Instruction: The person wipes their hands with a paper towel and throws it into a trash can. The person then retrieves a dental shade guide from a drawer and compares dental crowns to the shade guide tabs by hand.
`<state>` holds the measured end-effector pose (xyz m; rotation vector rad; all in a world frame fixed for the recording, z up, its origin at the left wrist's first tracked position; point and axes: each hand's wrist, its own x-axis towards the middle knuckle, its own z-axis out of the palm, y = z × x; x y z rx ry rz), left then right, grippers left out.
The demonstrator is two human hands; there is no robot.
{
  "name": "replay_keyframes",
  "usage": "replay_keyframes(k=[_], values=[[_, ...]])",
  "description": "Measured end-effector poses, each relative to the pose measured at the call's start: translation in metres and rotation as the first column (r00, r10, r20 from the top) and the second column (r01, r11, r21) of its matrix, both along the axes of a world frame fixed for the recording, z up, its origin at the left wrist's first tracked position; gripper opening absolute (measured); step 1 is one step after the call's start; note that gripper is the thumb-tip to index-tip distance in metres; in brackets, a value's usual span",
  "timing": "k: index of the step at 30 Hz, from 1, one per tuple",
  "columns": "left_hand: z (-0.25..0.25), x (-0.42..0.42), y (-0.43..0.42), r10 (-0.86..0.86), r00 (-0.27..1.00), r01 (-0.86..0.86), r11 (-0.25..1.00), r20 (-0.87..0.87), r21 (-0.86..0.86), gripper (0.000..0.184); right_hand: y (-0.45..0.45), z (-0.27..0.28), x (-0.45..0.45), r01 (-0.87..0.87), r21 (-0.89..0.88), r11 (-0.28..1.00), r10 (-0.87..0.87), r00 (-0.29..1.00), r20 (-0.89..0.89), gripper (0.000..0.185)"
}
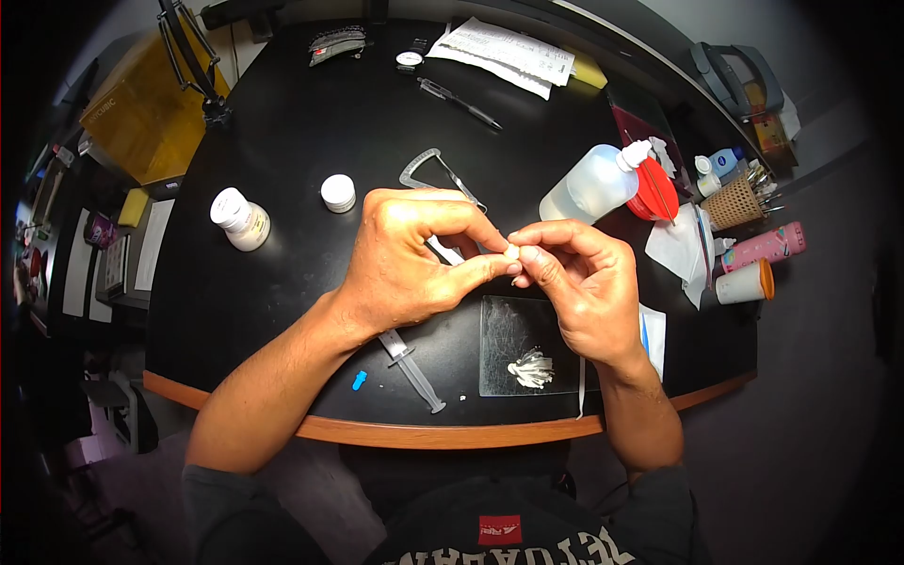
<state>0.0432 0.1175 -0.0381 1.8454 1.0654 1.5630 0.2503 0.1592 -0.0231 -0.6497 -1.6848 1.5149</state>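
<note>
We see one small pale piece held between the two hands, above the table. The left hand pinches it with thumb and forefinger nearly together, and the right hand pinches it from the other side in the same way.

Just below the right hand, toward the body, we count one glass plate bearing one smear of white paste. Below the left wrist lie one syringe and, to its left, one blue cap. Just past the left hand's knuckles we find one metal caliper, partly hidden by that hand.

Farther out, left of the left hand, stand two white-capped containers: a small jar and, farther off, a taller bottle. Beyond the right hand we have one squeeze bottle. Well ahead of both hands we count one pen, one watch, one dark pouch and some papers, whose sheets we cannot number.
</note>
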Motion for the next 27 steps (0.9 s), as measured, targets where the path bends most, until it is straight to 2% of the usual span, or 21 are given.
replay_keyframes(k=[27], values=[[0.0017,-0.0001,-0.0004,0.014,0.999,-0.015,1.000,-0.037,-0.027,0.014,-0.0019,0.0046,0.0010,0.004,0.026,1.000,-0.004,1.000,0.015,0.014]])
